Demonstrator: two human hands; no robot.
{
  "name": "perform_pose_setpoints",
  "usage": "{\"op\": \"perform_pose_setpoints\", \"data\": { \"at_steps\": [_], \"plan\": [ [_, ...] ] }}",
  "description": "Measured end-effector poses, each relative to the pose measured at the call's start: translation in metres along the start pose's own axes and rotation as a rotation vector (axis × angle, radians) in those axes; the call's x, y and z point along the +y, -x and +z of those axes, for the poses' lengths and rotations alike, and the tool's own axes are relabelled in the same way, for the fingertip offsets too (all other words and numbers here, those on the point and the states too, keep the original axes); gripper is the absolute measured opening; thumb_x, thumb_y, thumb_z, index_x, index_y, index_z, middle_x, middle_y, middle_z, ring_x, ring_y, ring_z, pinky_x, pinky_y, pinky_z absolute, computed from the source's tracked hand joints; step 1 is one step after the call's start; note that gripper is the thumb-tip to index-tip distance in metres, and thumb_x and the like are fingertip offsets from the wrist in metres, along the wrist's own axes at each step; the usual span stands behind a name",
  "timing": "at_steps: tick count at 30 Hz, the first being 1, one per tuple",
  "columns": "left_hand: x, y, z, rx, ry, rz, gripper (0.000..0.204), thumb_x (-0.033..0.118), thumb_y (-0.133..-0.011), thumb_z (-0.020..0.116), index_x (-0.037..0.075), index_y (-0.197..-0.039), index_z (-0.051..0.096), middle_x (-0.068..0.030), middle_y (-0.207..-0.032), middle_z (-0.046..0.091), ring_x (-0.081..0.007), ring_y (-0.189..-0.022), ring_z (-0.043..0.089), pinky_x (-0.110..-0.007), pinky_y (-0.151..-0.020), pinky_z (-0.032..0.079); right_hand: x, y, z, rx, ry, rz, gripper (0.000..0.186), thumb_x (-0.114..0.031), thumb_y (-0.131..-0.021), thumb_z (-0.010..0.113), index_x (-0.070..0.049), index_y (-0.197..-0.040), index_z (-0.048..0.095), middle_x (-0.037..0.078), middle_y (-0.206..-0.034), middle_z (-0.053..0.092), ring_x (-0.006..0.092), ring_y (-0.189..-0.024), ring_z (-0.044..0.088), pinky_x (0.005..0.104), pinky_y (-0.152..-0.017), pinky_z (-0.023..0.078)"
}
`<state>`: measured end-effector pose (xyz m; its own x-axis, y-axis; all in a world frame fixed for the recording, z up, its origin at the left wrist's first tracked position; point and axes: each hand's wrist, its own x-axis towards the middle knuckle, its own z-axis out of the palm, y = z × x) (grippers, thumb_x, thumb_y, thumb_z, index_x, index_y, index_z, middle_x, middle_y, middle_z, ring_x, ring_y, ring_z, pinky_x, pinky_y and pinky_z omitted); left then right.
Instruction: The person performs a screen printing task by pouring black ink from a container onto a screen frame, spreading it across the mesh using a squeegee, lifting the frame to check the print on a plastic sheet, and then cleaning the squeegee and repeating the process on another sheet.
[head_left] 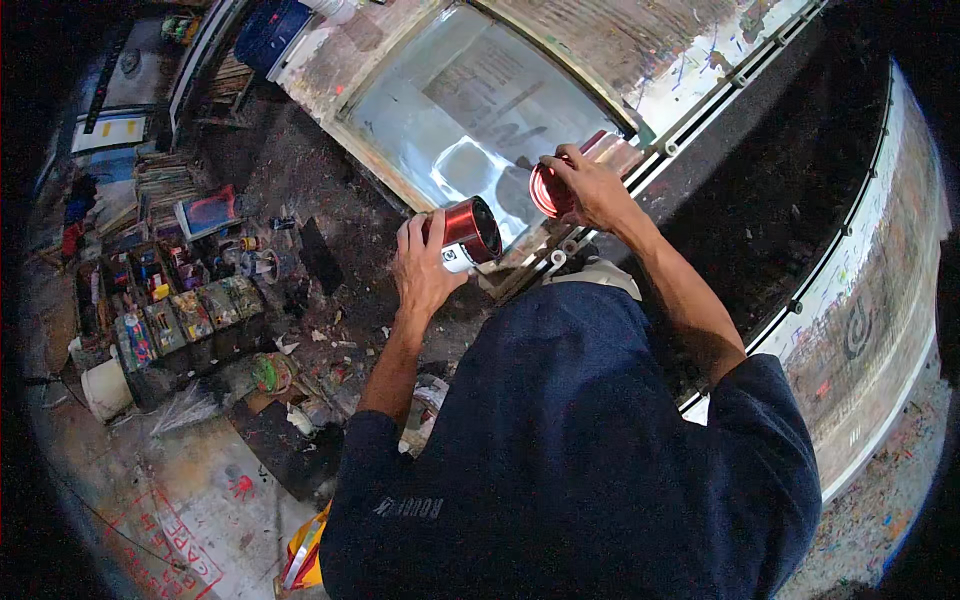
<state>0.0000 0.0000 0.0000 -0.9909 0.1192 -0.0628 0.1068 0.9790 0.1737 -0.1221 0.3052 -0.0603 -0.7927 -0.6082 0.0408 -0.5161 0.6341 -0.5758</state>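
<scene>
My left hand (425,268) is wrapped round a cylindrical red-and-white can (462,225). The can is tilted, its dark round end facing right. Across from it, my right hand (592,190) grips a shiny red round piece (546,192) with ringed edges; whether it is a lid or a second can, I cannot tell. The two pieces are apart, held above the near edge of a framed screen (400,115) with a glossy, bluish-grey surface. Bright light reflects off that surface between my hands.
The screen lies on a long, paint-stained table (690,100) with a rail along its edge. Another stained printing table (850,330) curves along the right. At left, a tray of paint containers (190,315), a white bucket (105,390) and scraps litter the dark floor.
</scene>
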Motion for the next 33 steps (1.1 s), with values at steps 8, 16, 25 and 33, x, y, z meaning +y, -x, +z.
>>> {"op": "perform_pose_setpoints", "data": {
  "at_steps": [8,16,25,33],
  "plan": [
    [0.006,0.005,-0.005,-0.002,0.009,0.004,0.109,0.021,-0.05,0.094,0.009,-0.146,0.042,-0.0186,-0.135,0.046,-0.0418,-0.128,0.044,-0.051,-0.105,0.044,-0.006,0.001,0.017,0.047,-0.012,-0.109,0.073,-0.007,-0.071,0.078,-0.009,-0.138,0.05,0.016,-0.121,0.052,0.0401,-0.096,0.067,0.0481,-0.081,0.055],
    [0.012,0.001,-0.003,0.0,0.0,-0.01,0.108,0.024,-0.052,0.094,0.009,-0.146,0.043,-0.0184,-0.137,0.046,-0.0416,-0.131,0.043,-0.052,-0.104,0.046,-0.007,-0.011,0.022,-0.073,0.043,-0.061,0.088,-0.015,-0.064,0.086,-0.012,-0.143,0.047,0.015,-0.127,0.05,0.041,-0.104,0.065,0.0497,-0.086,0.054],
    [0.013,-0.003,0.002,0.028,0.006,0.01,0.111,0.021,-0.052,0.094,0.01,-0.149,0.04,-0.0179,-0.136,0.044,-0.0417,-0.13,0.041,-0.053,-0.101,0.047,-0.012,-0.017,0.018,-0.15,0.057,-0.042,0.094,-0.013,-0.063,0.089,-0.013,-0.146,0.045,0.017,-0.13,0.048,0.0435,-0.105,0.064,0.0507,-0.089,0.054],
    [0.015,-0.005,0.004,0.038,0.028,-0.012,0.111,0.021,-0.052,0.094,0.01,-0.148,0.041,-0.0183,-0.134,0.045,-0.0415,-0.129,0.042,-0.052,-0.1,0.047,-0.012,-0.02,0.02,-0.15,0.036,-0.035,0.097,-0.012,-0.062,0.09,-0.013,-0.147,0.044,0.017,-0.131,0.048,0.0429,-0.108,0.063,0.05,-0.091,0.054]
  ]
}}
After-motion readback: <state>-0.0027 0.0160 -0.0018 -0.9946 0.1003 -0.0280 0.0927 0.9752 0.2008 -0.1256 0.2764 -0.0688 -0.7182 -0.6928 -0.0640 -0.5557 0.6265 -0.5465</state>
